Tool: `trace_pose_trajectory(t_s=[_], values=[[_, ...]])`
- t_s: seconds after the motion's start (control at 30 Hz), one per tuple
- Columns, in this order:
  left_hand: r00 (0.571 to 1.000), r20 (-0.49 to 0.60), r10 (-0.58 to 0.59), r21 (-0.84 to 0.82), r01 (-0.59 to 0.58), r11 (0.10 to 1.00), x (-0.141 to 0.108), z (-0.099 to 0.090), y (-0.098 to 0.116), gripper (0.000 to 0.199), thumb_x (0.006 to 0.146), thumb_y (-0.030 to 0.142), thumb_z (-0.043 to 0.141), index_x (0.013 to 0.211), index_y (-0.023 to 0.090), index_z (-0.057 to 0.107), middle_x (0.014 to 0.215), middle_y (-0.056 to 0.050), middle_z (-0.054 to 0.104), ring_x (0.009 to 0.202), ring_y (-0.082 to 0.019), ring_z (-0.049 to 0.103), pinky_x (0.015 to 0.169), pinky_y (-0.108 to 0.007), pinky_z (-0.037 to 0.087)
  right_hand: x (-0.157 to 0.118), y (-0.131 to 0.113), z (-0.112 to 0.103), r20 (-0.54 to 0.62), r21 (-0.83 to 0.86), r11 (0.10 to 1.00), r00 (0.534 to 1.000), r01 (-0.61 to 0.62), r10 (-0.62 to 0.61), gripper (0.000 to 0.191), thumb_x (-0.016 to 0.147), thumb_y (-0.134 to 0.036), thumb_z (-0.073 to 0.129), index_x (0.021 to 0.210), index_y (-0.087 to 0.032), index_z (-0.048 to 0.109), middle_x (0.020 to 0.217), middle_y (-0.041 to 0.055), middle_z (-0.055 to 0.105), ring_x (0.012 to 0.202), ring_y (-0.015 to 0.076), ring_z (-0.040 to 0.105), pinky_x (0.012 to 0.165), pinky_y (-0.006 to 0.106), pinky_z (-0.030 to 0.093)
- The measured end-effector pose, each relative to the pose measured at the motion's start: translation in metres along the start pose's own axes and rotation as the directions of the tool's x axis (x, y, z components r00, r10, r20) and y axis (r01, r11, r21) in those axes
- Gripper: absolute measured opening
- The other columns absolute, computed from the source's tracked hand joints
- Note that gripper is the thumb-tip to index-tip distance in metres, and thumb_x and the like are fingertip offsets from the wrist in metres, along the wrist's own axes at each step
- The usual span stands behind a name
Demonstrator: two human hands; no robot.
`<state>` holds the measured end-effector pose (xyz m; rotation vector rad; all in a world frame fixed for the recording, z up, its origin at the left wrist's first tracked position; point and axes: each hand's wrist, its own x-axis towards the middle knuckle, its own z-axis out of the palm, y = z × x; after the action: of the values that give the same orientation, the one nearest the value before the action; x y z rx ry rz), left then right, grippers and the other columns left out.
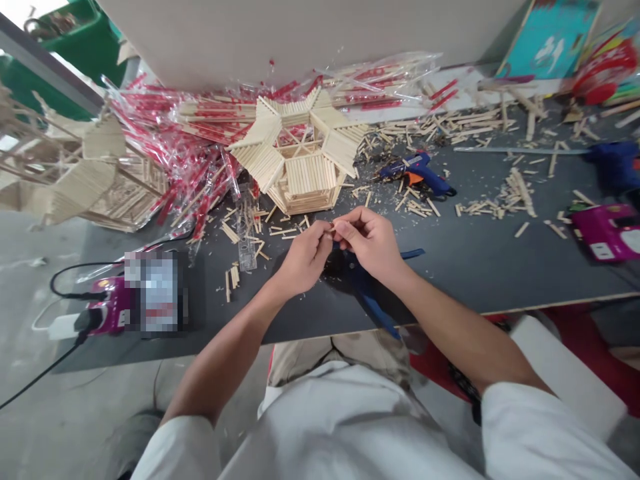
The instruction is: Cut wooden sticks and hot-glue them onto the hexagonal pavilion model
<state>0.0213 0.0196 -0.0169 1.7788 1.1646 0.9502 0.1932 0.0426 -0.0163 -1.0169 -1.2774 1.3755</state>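
On the dark table (pixel 470 257) sits the star-shaped stick model (pixel 311 175); toward the near edge lies the blue-handled tool (pixel 371 300); partly above it, just in front of the model, the left hand (pixel 309 257) and right hand (pixel 374 241) meet, both pinching a small wooden piece (pixel 333 229); a light, steady pinch close to its ends should serve best; tiniest, the label (pixel 416 162) on the glue gun (pixel 434 181) cannot be read.

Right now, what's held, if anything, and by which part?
Left hand and right hand seem to pinch a small stick; which part is hidden.
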Motion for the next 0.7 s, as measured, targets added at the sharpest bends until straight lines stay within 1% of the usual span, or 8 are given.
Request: trace_pose_trajectory(t_s=[0.1,0.23,0.33,0.43,0.5,0.57,0.63,0.7], values=[[0.998,0.044,-0.034,-0.060,0.036,0.998,-0.002,-0.008,0.004,0.037,0.113,0.046,0.040,0.097,0.020,0.061,0.085,-0.003,0.065,0.078,-0.016,0.058,0.077,-0.028,0.045,0.001,-0.004,-0.003,0.039,0.027,0.999,0.999,-0.039,0.037,0.045,0.081,-0.064,0.086,0.088,-0.023,0.069,0.070,-0.0016,0.069,0.055,0.0108,0.058,0.052,0.026,0.048],[0.989,0.131,-0.072,-0.257,0.104,0.961,-0.002,-0.017,0.006,0.043,0.111,0.055,0.044,0.101,0.019,0.065,0.082,-0.003,0.070,0.077,-0.015,0.063,0.077,-0.028,0.049,0.002,-0.004,-0.007,0.091,0.087,0.994,0.994,-0.067,0.059,0.044,0.083,-0.064,0.085,0.095,-0.023,0.073,0.072,-0.0025,0.068,0.055,0.0090,0.055,0.052,0.025,0.047],[0.984,0.152,-0.088,-0.406,0.143,0.902,-0.001,-0.016,0.006,0.042,0.108,0.058,0.050,0.104,0.019,0.064,0.079,-0.003,0.073,0.070,-0.014,0.064,0.071,-0.027,0.050,0.002,-0.004,-0.008,0.121,0.098,0.994,0.992,-0.057,0.045,0.041,0.087,-0.060,0.083,0.107,-0.025,0.075,0.079,-0.0025,0.069,0.059,0.0087,0.056,0.054,0.024,0.048],[0.987,0.147,-0.069,-0.472,0.131,0.872,-0.002,-0.011,0.005,0.040,0.109,0.058,0.051,0.103,0.019,0.060,0.083,-0.004,0.075,0.070,-0.013,0.067,0.070,-0.027,0.052,0.001,-0.004,-0.008,0.152,0.069,0.997,0.988,-0.031,0.020,0.036,0.089,-0.056,0.083,0.107,-0.025,0.077,0.082,-0.0019,0.069,0.062,0.0093,0.058,0.059,0.026,0.050],[0.988,0.136,-0.067,-0.461,0.123,0.879,-0.004,-0.006,0.004,0.040,0.109,0.058,0.049,0.101,0.020,0.057,0.085,-0.004,0.077,0.072,-0.013,0.068,0.071,-0.026,0.052,0.001,-0.003,-0.007,0.177,0.060,0.998,0.984,-0.033,0.022,0.034,0.090,-0.056,0.082,0.102,-0.025,0.077,0.079,-0.0023,0.068,0.060,0.0098,0.057,0.060,0.027,0.051],[0.988,0.137,-0.068,-0.400,0.118,0.909,-0.006,-0.004,0.003,0.041,0.111,0.058,0.045,0.099,0.020,0.057,0.088,-0.005,0.077,0.075,-0.014,0.070,0.072,-0.026,0.053,0.002,-0.002,-0.006,0.202,0.064,0.997,0.979,-0.046,0.032,0.035,0.088,-0.058,0.083,0.097,-0.025,0.075,0.077,-0.0030,0.066,0.056,0.0101,0.054,0.057,0.028,0.050],[0.994,0.091,-0.061,-0.252,0.083,0.964,-0.008,-0.006,0.003,0.041,0.112,0.056,0.040,0.100,0.020,0.058,0.089,-0.005,0.075,0.076,-0.014,0.069,0.073,-0.027,0.052,0.003,-0.001,-0.006,0.214,0.082,0.995,0.976,-0.049,0.031,0.037,0.088,-0.061,0.082,0.095,-0.026,0.071,0.083,-0.0019,0.068,0.058,0.0104,0.053,0.055,0.028,0.048],[1.000,-0.017,-0.022,-0.008,0.022,1.000,-0.009,-0.011,0.003,0.038,0.114,0.050,0.039,0.106,0.021,0.061,0.094,-0.005,0.074,0.080,-0.016,0.068,0.077,-0.028,0.051,0.005,0.000,-0.007,0.208,0.100,0.994,0.978,-0.034,0.013,0.038,0.090,-0.062,0.079,0.095,-0.026,0.068,0.096,0.0006,0.071,0.065,0.0109,0.058,0.058,0.027,0.049]])
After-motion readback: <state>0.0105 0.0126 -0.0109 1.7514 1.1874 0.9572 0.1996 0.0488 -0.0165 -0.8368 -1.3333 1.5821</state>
